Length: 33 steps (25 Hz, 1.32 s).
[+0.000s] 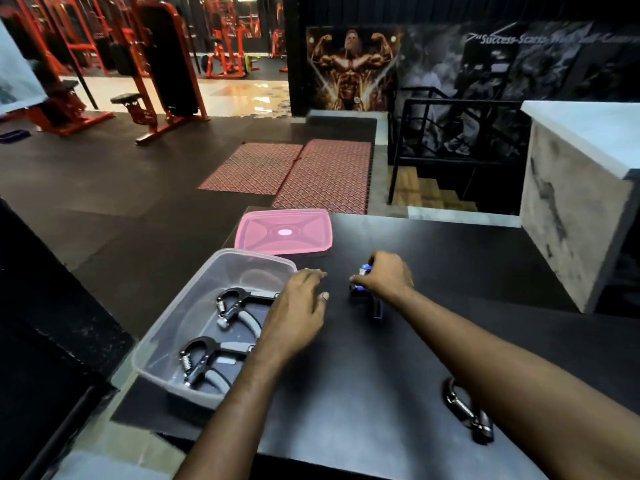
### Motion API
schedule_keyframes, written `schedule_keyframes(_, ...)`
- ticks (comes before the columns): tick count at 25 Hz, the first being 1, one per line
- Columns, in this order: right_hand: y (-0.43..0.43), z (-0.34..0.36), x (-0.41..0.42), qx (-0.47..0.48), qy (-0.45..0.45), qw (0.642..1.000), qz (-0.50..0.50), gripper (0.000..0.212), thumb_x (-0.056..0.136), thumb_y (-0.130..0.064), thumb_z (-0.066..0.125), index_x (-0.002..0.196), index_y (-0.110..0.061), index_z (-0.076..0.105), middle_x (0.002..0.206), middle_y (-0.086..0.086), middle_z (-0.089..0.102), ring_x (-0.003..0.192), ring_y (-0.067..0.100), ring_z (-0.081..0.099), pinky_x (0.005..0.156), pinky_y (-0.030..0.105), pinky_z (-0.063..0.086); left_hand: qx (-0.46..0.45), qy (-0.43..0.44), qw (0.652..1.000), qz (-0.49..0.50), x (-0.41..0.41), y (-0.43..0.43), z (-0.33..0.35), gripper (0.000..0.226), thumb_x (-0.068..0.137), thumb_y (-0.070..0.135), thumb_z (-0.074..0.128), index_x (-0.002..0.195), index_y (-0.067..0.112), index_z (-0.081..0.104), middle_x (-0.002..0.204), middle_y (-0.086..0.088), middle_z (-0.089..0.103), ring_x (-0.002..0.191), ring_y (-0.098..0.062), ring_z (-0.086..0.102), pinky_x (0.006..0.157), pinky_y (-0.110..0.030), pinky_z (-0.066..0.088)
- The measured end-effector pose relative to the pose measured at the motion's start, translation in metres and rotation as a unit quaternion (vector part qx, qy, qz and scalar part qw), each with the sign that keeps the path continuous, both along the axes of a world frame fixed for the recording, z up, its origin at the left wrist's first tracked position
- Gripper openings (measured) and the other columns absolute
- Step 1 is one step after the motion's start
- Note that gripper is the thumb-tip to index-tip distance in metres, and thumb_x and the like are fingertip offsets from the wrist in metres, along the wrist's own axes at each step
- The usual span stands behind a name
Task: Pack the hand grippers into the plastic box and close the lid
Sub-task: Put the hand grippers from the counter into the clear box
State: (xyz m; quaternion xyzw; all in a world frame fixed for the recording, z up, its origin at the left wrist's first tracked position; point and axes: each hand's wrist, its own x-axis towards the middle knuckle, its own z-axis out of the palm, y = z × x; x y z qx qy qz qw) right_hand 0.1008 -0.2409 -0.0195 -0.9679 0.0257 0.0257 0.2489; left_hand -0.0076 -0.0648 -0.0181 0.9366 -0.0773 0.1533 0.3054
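Nearest the counter's [433, 341] front edge, toward the right, one metal hand gripper [467, 412] lies loose, untouched. At the left edge sits the open plastic box [166, 344], holding two black hand grippers [235, 311], one behind the other. The left hand [299, 313] hovers over the box's right rim, fingers spread, grip apart and empty. Just beyond, mid-counter, the right hand [384, 277] has its grip clamped on a blue hand gripper [367, 289]. The pink lid [284, 232] lies flat at the far left corner, behind the box. Step in hand: packing, apparently partway. Next move calls for carrying the blue unit into the box.
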Motion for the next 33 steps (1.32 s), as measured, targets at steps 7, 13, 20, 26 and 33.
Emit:
schedule_keyframes(7, -0.037, -0.05, -0.001, -0.101, 0.025, 0.994, 0.026, 0.092, 0.058, -0.071, 0.076, 0.126, -0.012, 0.054, 0.129, 0.01, 0.05, 0.123, 0.03, 0.046, 0.094, 0.045, 0.044, 0.067, 0.119, 0.99, 0.028, -0.01, -0.043, -0.066, 0.047, 0.094, 0.022, 0.049, 0.14, 0.01, 0.047, 0.146, -0.005, 0.046, 0.139, -0.018, 0.035, 0.114, -0.025, 0.021)
schedule_keyframes(13, -0.035, -0.057, 0.004, -0.066, -0.009, 0.998, 0.024, 0.073, 0.065, -0.055, 0.071, 0.119, -0.009, 0.057, 0.121, 0.011, 0.057, 0.114, 0.03, 0.055, 0.087, 0.038, 0.048, 0.088, 0.122, 0.987, 0.06, -0.01, -0.044, -0.078, 0.047, 0.092, 0.025, 0.051, 0.138, 0.012, 0.05, 0.146, -0.001, 0.046, 0.137, -0.014, 0.037, 0.111, -0.025, 0.027)
schedule_keyframes(20, -0.013, -0.024, 0.011, 0.036, -0.036, 0.998, 0.037, 0.052, 0.052, -0.059, 0.051, 0.075, -0.012, 0.057, 0.081, 0.008, 0.063, 0.083, 0.032, 0.065, 0.06, 0.03, 0.046, 0.043, 0.053, 0.996, 0.063, 0.001, -0.03, -0.027, 0.038, 0.093, 0.021, 0.051, 0.13, 0.012, 0.056, 0.133, -0.002, 0.057, 0.125, -0.019, 0.049, 0.105, -0.029, 0.037)
schedule_keyframes(26, 0.045, 0.03, 0.002, 0.07, -0.11, 0.987, 0.089, 0.052, 0.057, -0.058, 0.059, 0.083, -0.013, 0.062, 0.086, 0.006, 0.067, 0.08, 0.029, 0.063, 0.062, 0.032, 0.05, 0.021, -0.036, 0.993, 0.112, -0.003, 0.039, 0.031, 0.033, 0.09, 0.016, 0.047, 0.118, 0.012, 0.064, 0.119, -0.004, 0.066, 0.11, -0.018, 0.059, 0.097, -0.028, 0.044)
schedule_keyframes(33, 0.149, 0.054, -0.039, 0.014, -0.14, 0.964, 0.225, 0.048, 0.063, -0.055, 0.067, 0.089, -0.016, 0.062, 0.096, 0.003, 0.059, 0.09, 0.025, 0.059, 0.073, 0.034, 0.049, 0.03, -0.008, 0.975, 0.22, -0.053, 0.164, 0.021, 0.03, 0.089, 0.009, 0.052, 0.116, 0.005, 0.065, 0.115, -0.011, 0.066, 0.109, -0.026, 0.06, 0.096, -0.031, 0.043)
